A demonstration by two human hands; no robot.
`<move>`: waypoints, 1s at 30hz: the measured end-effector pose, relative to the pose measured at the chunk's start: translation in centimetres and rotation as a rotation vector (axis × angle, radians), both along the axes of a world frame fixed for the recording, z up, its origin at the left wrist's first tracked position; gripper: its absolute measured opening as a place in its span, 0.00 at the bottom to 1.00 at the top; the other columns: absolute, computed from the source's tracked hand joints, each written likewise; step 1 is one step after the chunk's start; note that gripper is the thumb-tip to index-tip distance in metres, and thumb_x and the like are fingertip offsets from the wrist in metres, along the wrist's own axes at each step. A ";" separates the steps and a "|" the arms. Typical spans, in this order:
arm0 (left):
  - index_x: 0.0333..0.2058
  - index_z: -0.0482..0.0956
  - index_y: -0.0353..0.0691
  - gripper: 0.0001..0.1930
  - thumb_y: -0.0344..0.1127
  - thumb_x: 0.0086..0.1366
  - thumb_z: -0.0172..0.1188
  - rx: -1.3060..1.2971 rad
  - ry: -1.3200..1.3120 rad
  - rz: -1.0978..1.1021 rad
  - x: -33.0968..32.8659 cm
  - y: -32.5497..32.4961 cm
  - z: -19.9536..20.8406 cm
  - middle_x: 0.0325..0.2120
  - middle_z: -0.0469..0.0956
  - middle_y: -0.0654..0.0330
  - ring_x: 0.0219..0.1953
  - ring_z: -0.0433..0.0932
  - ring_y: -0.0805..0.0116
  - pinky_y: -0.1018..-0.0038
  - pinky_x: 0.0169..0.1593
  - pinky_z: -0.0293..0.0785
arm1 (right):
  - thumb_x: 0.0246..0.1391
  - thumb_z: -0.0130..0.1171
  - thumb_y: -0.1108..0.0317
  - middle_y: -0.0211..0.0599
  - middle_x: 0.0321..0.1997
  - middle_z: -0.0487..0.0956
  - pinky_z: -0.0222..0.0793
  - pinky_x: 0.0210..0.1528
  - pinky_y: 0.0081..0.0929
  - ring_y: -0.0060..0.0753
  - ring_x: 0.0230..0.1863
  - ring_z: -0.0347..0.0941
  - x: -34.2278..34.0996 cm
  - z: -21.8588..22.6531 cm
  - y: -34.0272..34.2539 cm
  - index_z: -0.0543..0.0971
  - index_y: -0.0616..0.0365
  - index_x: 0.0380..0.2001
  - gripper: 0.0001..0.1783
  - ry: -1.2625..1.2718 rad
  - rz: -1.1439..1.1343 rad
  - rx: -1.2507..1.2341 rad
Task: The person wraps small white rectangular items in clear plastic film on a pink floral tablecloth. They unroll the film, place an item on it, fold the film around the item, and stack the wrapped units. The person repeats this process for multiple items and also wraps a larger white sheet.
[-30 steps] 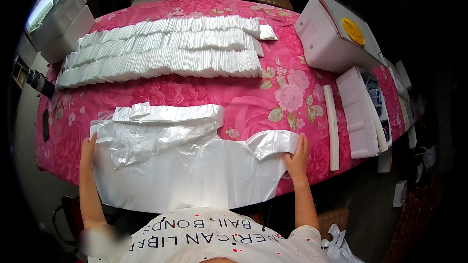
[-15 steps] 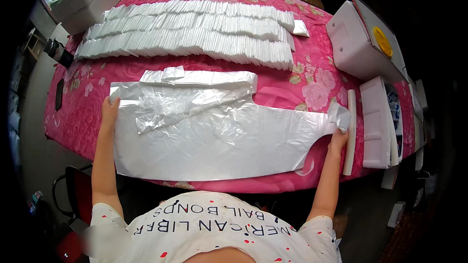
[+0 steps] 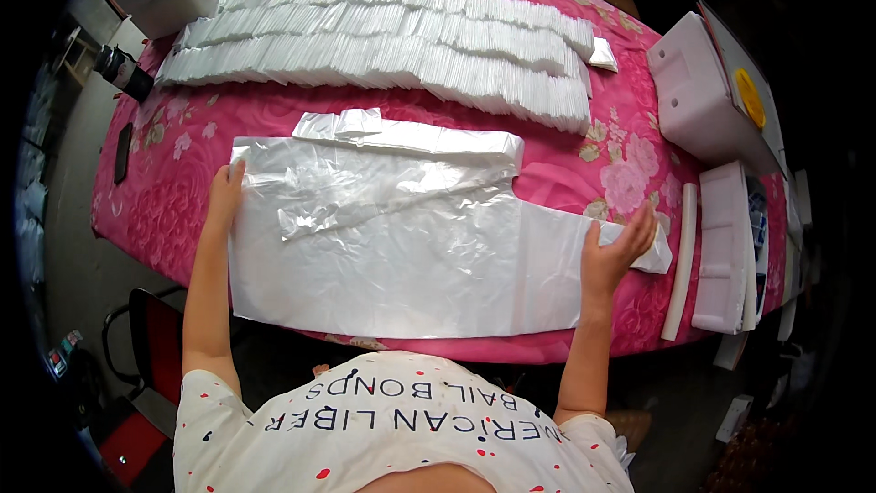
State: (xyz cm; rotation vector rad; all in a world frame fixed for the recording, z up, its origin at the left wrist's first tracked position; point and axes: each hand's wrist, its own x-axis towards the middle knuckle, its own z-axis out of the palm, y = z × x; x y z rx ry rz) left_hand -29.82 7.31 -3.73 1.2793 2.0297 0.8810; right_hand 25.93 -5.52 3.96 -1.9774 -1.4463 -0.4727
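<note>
A large white plastic bag with cut-out handles [image 3: 411, 283] lies spread flat on the table, its upper part folded over and wrinkled. My left hand [image 3: 226, 194] is at the bag's left edge, fingers closed on it near the upper corner. At the other end, my right hand [image 3: 620, 254] is open, thumb apart from the fingers, over the handle strip. Part of that strip is hidden behind the hand; its tip shows just to the right. Beyond the bag stand long rows of folded white plastic bags [image 3: 383, 64], packed upright side by side.
A pink flowered tablecloth [image 3: 182, 196] covers the table. At the right are a pale tube [image 3: 681, 260], a foam lid [image 3: 723, 251] and a foam box [image 3: 698, 96]. A dark bottle [image 3: 123, 73] and a phone [image 3: 122, 153] are at the left, near a red-and-black chair [image 3: 155, 347].
My right hand has let go of the handle end and opened, moving slightly up and left. The handle end now lies flatter. My left hand stays at the left edge while the view shifts.
</note>
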 end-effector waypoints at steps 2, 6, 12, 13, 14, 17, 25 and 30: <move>0.34 0.73 0.32 0.14 0.39 0.59 0.56 -0.018 -0.145 0.026 -0.9 0.1 -0.5 0.25 0.74 0.60 0.29 0.70 0.74 0.74 0.33 0.66 | 0.38 0.60 0.72 0.48 0.61 0.57 0.42 0.64 0.47 0.55 0.64 0.45 -4.6 -1.4 3.1 0.60 0.62 0.56 0.38 0.121 0.383 -0.169; 0.36 0.74 0.33 0.12 0.36 0.58 0.55 0.041 -0.120 0.003 0.6 -0.1 -0.2 0.29 0.76 0.59 0.31 0.73 0.74 0.75 0.35 0.67 | 0.37 0.62 0.69 0.45 0.62 0.57 0.44 0.64 0.43 0.50 0.66 0.45 -11.5 -2.1 8.0 0.64 0.58 0.55 0.36 0.072 0.854 -0.365; 0.36 0.74 0.31 0.12 0.33 0.57 0.56 0.061 -0.098 -0.030 1.2 0.0 0.1 0.30 0.77 0.57 0.32 0.74 0.71 0.75 0.36 0.68 | 0.31 0.69 0.59 0.49 0.61 0.58 0.47 0.64 0.39 0.49 0.64 0.49 -16.8 -4.1 12.8 0.59 0.61 0.58 0.49 -0.066 0.829 -0.575; 0.36 0.74 0.31 0.12 0.33 0.57 0.56 0.064 -0.093 -0.034 1.2 0.0 0.1 0.30 0.77 0.57 0.32 0.74 0.71 0.74 0.36 0.69 | 0.32 0.69 0.60 0.48 0.58 0.61 0.51 0.61 0.37 0.48 0.61 0.53 -17.0 -4.2 13.7 0.60 0.63 0.57 0.48 -0.051 0.825 -0.577; 0.36 0.74 0.31 0.12 0.33 0.57 0.56 0.067 -0.087 -0.040 1.2 0.1 0.0 0.30 0.77 0.57 0.32 0.74 0.71 0.74 0.36 0.69 | 0.32 0.69 0.61 0.47 0.55 0.64 0.55 0.59 0.36 0.47 0.58 0.57 -17.0 -4.1 14.6 0.60 0.64 0.57 0.46 -0.036 0.818 -0.579; 0.37 0.74 0.31 0.12 0.33 0.57 0.56 0.057 -0.079 -0.059 1.1 0.3 -0.1 0.30 0.77 0.56 0.32 0.74 0.70 0.74 0.37 0.69 | 0.33 0.63 0.71 0.39 0.35 0.74 0.68 0.41 0.32 0.41 0.40 0.70 -16.4 -5.0 15.4 0.70 0.60 0.47 0.30 -0.074 0.776 -0.337; 0.38 0.73 0.31 0.12 0.33 0.57 0.55 0.044 -0.109 -0.052 1.0 0.2 -0.3 0.31 0.77 0.57 0.33 0.74 0.70 0.75 0.37 0.69 | 0.51 0.54 0.69 0.35 0.42 0.74 0.71 0.42 0.24 0.28 0.41 0.72 -6.2 -2.2 12.1 0.70 0.62 0.45 0.17 1.157 0.634 0.171; 0.37 0.74 0.31 0.11 0.33 0.57 0.55 0.029 -0.088 -0.056 1.5 1.3 0.2 0.30 0.77 0.58 0.32 0.73 0.72 0.75 0.36 0.68 | 0.54 0.49 0.64 0.41 0.45 0.74 0.72 0.45 0.36 0.38 0.45 0.73 8.8 -3.9 8.9 0.71 0.60 0.45 0.17 1.726 0.239 0.558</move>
